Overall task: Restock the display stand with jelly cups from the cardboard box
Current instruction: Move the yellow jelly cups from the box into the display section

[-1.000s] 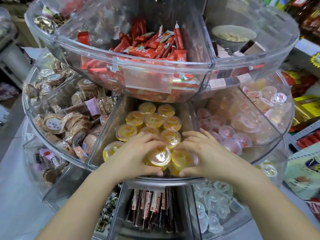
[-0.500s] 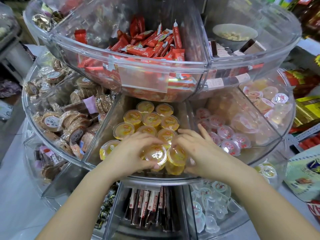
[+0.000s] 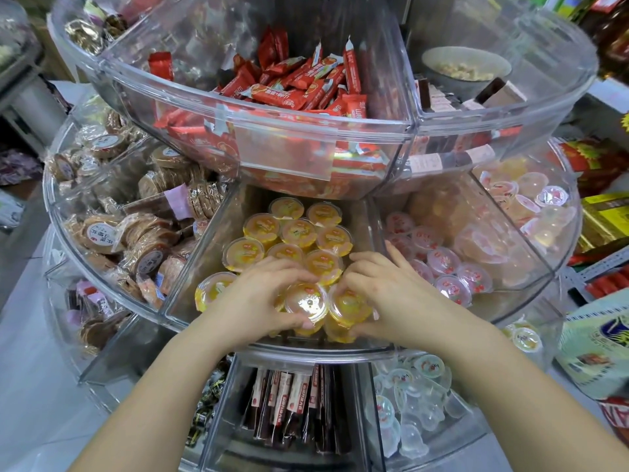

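A clear tiered display stand point(image 3: 306, 352) fills the view. Its middle tier's centre compartment holds several orange jelly cups point(image 3: 297, 233). Both my hands are inside that compartment at its front. My left hand point(image 3: 258, 301) curls round an orange jelly cup point(image 3: 306, 301) from the left. My right hand point(image 3: 384, 294) curls round a second orange jelly cup point(image 3: 347, 306) from the right. The two cups touch each other, just behind the front rim. The cardboard box is out of view.
Left compartment holds wrapped round biscuits point(image 3: 136, 243); right ones hold pink-lidded jelly cups point(image 3: 452, 277). The top tier point(image 3: 272, 124) with red snack bars point(image 3: 299, 86) overhangs the orange cups. The bottom tier holds dark stick packs point(image 3: 289, 403) and clear jellies point(image 3: 408, 403). Store shelves stand at right.
Both hands have stayed cupped round the two front jelly cups, pressing them slightly closer together and a little further into the compartment. The view has shifted slightly.
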A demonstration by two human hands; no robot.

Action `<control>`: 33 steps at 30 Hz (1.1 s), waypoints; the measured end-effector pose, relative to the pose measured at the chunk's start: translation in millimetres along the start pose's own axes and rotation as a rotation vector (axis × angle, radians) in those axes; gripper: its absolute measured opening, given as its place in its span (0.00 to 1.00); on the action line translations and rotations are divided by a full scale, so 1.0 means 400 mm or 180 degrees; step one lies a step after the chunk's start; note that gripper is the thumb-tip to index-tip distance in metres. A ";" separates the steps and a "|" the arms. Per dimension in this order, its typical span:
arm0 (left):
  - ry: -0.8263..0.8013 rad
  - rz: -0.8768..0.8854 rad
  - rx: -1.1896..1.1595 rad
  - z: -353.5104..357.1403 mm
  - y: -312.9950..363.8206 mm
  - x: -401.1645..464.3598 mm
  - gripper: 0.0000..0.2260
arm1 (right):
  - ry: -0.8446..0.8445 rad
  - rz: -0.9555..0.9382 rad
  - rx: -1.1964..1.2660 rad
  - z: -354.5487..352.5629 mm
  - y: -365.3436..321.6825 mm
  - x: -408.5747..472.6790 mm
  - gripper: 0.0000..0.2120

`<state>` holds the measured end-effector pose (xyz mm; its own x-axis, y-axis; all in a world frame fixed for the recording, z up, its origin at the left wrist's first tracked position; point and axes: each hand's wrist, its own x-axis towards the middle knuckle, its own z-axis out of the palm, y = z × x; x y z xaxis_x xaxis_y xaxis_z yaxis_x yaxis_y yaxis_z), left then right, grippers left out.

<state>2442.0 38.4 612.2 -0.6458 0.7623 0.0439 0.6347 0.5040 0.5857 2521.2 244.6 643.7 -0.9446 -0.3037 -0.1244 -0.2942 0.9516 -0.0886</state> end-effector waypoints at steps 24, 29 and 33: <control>0.0114 0.0007 0.1205 0.003 0.022 -0.011 0.30 | 0.0202 -0.0052 -0.0628 -0.001 -0.022 -0.001 0.19; 0.0183 -0.0172 0.0935 0.014 0.010 -0.014 0.30 | 0.0215 -0.0027 -0.0799 -0.001 -0.019 0.009 0.18; 0.0110 -0.0111 0.0898 0.002 0.012 -0.010 0.32 | 0.0230 -0.0041 -0.0482 0.000 -0.008 0.008 0.23</control>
<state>2448.0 38.0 614.3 -0.6804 0.7305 0.0581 0.7016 0.6265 0.3393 2519.0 240.5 643.4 -0.9470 -0.3168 -0.0523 -0.3197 0.9456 0.0610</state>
